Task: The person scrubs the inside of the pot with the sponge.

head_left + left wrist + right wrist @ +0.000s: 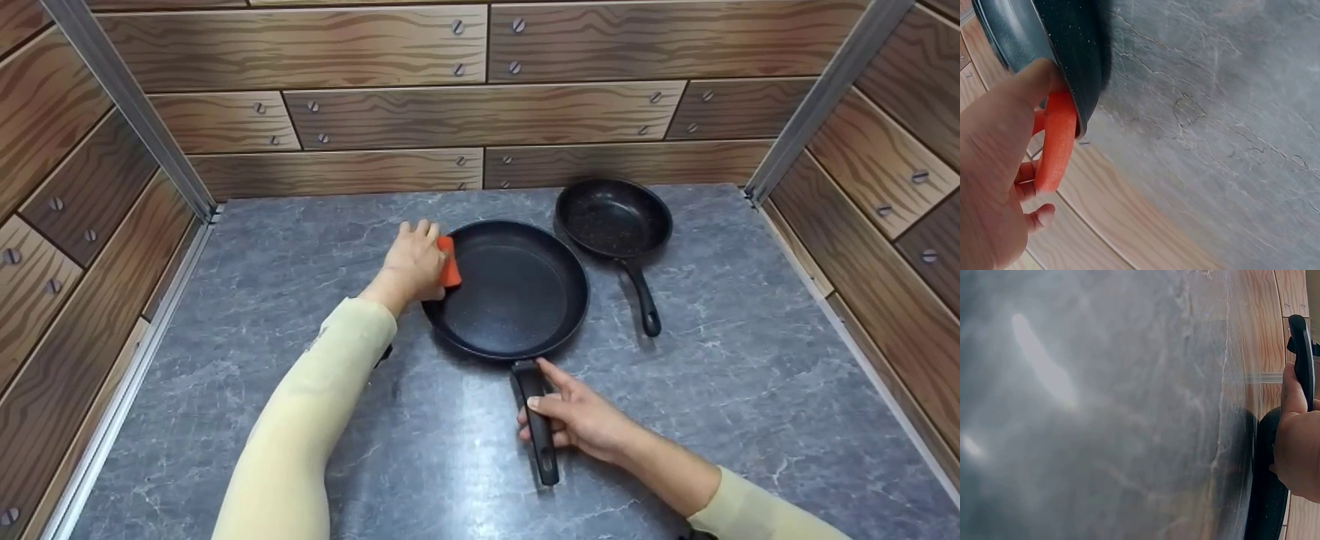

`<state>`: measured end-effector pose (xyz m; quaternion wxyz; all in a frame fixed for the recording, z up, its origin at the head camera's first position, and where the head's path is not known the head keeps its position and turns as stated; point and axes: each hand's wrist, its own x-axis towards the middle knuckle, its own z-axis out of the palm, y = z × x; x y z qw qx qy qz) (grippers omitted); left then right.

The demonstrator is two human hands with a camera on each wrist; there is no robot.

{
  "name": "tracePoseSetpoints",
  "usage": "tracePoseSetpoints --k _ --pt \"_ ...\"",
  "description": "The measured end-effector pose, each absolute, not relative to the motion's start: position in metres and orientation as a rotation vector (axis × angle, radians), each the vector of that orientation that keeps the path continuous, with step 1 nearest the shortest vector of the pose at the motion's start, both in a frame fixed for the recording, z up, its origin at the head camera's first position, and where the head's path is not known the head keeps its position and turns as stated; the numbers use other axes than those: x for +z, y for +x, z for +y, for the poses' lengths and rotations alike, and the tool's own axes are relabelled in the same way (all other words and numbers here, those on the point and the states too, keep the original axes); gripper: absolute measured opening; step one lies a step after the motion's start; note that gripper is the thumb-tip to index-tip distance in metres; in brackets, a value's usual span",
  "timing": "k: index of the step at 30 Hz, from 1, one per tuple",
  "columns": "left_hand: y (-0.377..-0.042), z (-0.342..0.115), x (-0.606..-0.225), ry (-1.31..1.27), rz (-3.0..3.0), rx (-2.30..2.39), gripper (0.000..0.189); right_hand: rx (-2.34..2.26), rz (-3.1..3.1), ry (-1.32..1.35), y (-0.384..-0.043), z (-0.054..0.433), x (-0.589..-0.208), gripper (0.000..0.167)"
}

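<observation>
A large black frying pan (517, 296) lies on the grey marbled table, its handle (536, 424) toward the front. My left hand (412, 259) pinches a bright orange pad (450, 262) at the pan's left rim. In the left wrist view, this pad (1057, 146) looks bent over the rim, with the thumb on the inner side and fingertips beyond it. My right hand (589, 420) grips the handle, thumb on top and other fingers under it. Its index finger stretches along the handle toward the pan.
A smaller dark frying pan (615, 217) stands at the back right, close to the large one, its handle pointing forward. Wood-patterned walls (390, 116) with metal corner posts (135, 105) enclose the table (750, 375) at the back and both sides.
</observation>
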<state>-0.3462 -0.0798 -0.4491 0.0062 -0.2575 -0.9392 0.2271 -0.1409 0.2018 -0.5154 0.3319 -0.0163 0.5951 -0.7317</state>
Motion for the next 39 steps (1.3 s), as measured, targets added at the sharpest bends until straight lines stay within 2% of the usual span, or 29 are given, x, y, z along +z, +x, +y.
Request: tracePoseSetpoints --k 13,23,39 --pt "-0.338 -0.093 -0.449 -0.884 -2.987 0.532 0.055 -1.912 1.557 -0.067 -0.140 0.202 -0.516 0.096" --pt "-0.330 -0.097 -0.447 -0.905 -3.051 0.426 0.061 -1.910 1.568 -0.051 -0.140 0.202 -0.515 0.096" --pt "-0.319 -0.100 -0.447 -0.944 -3.128 0.327 0.060 -1.906 1.562 -0.045 -0.141 0.202 -0.516 0.096"
